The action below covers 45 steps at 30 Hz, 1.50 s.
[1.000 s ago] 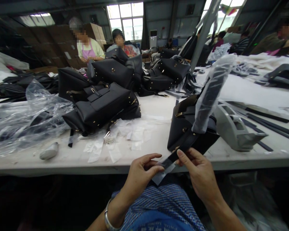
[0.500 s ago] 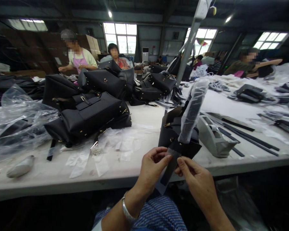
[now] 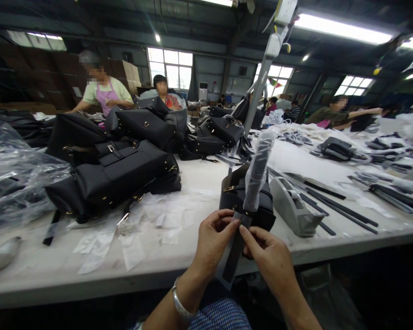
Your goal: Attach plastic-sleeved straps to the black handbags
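Note:
A black bag [image 3: 267, 201] stands at the table's front edge, with its handle [image 3: 258, 176] wrapped in clear plastic and sticking up. From it a dark strap [image 3: 232, 261] with a translucent sheet around it hangs down toward my lap. My left hand [image 3: 215, 238] pinches the sheet and strap between thumb and fingers on the left side. On the right side, my right hand [image 3: 265, 250] pinches the strap's edge, its fingertips close to those of my left hand.
Several black bags [image 3: 124, 169] are heaped at the left, near clear plastic [image 3: 20, 169] and white scraps [image 3: 161, 215]. A grey tape dispenser [image 3: 294, 208] and black strips [image 3: 340, 206] lie right of my bag. A metal pole [image 3: 256, 101] rises behind. Other people work across the table.
The view has tilted up and turned slightly right. Both hands keep their pinch on the strap and sheet, now closer together, near the bag's lower edge.

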Each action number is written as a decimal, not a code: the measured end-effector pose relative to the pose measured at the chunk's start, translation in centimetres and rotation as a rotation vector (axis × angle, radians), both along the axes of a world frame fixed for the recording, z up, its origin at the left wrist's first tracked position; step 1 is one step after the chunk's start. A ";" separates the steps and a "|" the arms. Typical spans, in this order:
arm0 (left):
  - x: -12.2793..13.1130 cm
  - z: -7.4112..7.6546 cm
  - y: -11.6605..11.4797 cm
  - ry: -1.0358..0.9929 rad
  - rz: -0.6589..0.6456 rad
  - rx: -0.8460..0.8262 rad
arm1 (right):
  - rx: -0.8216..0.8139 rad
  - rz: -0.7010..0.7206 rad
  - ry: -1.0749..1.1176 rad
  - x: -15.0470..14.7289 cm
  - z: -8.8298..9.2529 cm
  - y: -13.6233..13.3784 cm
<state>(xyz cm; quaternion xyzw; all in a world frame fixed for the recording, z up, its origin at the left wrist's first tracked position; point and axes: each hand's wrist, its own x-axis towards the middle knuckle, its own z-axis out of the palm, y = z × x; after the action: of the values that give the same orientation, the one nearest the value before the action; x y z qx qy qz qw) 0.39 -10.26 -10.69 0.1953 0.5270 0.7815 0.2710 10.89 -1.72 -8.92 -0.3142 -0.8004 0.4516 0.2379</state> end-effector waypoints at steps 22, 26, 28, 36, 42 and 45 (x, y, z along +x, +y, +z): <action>2.0 -3.0 -3.7 1.453 0.408 -0.194 | -0.334 0.058 0.221 0.1 -1.4 -0.4; 1.6 -2.9 -4.2 1.652 0.348 -0.184 | -0.160 0.058 0.126 0.4 -1.1 -0.5; 1.6 -3.0 -4.7 1.567 0.262 -0.143 | -0.141 0.066 0.108 0.5 -0.9 -0.6; 1.5 -1.3 -5.1 0.480 0.054 -0.334 | -0.349 0.148 0.196 0.4 -1.4 0.5; 2.6 -1.7 -3.2 0.048 -0.208 -0.179 | -0.085 0.222 0.077 0.3 -0.5 0.4; 3.0 -2.1 -3.5 0.047 -0.132 -0.235 | 0.049 0.279 0.105 1.2 0.3 2.4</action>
<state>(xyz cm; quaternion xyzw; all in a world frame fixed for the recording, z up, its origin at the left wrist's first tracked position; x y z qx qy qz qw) 3.43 -13.72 -12.81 0.2147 0.6072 0.6899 0.3305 12.13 0.73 -8.60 -0.1701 -0.8336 0.4763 0.2221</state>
